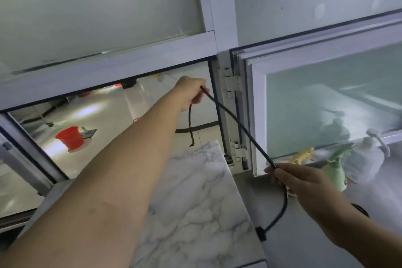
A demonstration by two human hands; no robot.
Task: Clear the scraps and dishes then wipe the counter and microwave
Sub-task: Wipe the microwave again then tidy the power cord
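left hand (192, 91): arm outstretched, fingers curled gripping | right hand (298, 180): lower, fingers pinching

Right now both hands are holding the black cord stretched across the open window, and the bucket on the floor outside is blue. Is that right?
Not quite. The head view shows the left hand and right hand both gripping the black cord in front of the open window, but the bucket on the floor outside is red, not blue.
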